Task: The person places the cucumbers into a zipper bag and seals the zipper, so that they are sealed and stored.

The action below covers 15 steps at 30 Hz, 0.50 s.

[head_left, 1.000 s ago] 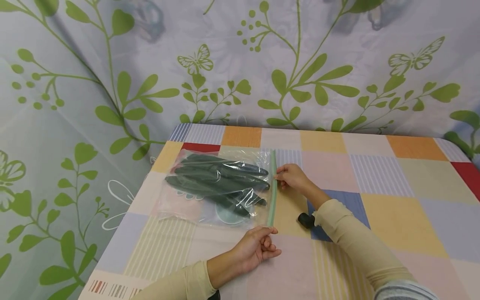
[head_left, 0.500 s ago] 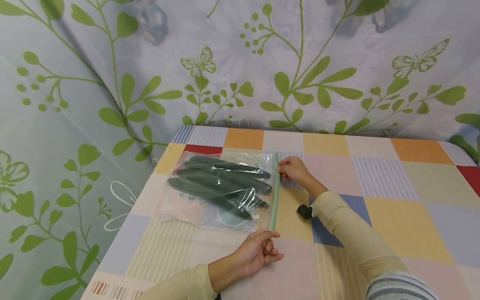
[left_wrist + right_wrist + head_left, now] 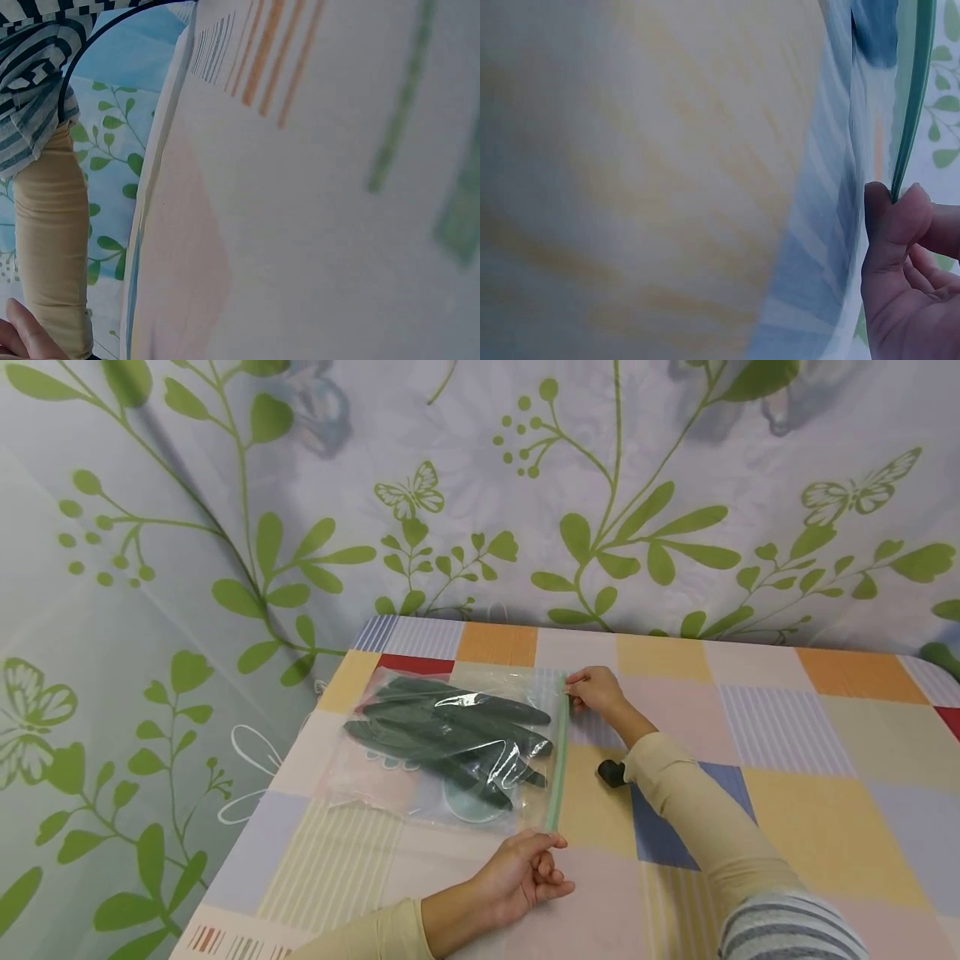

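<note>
A clear zip bag (image 3: 360, 789) with a green zip strip (image 3: 558, 760) lies flat on the table, several long dark-green cucumbers (image 3: 442, 714) inside it. My left hand (image 3: 517, 877) pinches the near end of the strip between thumb and forefinger, its other fingers loosely curled. At the far end, my right hand (image 3: 597, 691) pinches the strip's top corner. The right wrist view shows the right thumb and forefinger (image 3: 907, 247) gripping the green edge. In the left wrist view only some fingers (image 3: 30, 334) show at the lower left corner; the bag is out of sight there.
A patchwork cloth (image 3: 787, 827) covers the table. A small black object (image 3: 611, 772) sticks out beneath the right wrist. Behind and to the left hangs a leaf-patterned curtain (image 3: 480, 485), close to the table's edges.
My right hand has slid along the strip, away from me, to its far end. The left hand keeps its pinch on the near end. The head view has shifted slightly.
</note>
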Each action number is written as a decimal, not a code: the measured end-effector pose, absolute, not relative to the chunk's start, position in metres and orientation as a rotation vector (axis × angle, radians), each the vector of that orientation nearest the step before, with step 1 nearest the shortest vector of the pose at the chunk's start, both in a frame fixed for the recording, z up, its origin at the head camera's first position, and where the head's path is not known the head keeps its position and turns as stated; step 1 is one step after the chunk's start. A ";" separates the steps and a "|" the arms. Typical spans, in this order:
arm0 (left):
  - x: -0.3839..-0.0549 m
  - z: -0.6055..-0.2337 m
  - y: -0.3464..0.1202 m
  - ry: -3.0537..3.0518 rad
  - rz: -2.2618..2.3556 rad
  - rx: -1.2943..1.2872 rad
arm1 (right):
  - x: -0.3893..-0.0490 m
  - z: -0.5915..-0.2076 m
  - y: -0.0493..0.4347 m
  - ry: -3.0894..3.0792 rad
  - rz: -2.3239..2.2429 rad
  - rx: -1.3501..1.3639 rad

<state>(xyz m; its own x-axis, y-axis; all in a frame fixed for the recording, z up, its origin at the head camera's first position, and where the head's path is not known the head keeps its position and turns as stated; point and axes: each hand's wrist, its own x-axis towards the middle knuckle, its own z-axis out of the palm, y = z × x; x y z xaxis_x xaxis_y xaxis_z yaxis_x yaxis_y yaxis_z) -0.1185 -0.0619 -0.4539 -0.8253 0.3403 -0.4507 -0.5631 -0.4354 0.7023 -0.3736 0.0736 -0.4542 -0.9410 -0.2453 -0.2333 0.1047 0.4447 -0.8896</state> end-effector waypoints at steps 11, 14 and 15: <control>-0.115 -0.454 -0.058 1.279 2.199 -0.299 | -0.379 -0.455 0.082 2.373 -1.509 -0.083; -0.117 -0.451 -0.060 1.280 2.143 -0.254 | -0.385 -0.454 0.092 2.403 -1.471 -0.096; -0.118 -0.450 -0.061 1.285 2.120 -0.238 | -0.387 -0.454 0.097 2.413 -1.454 -0.097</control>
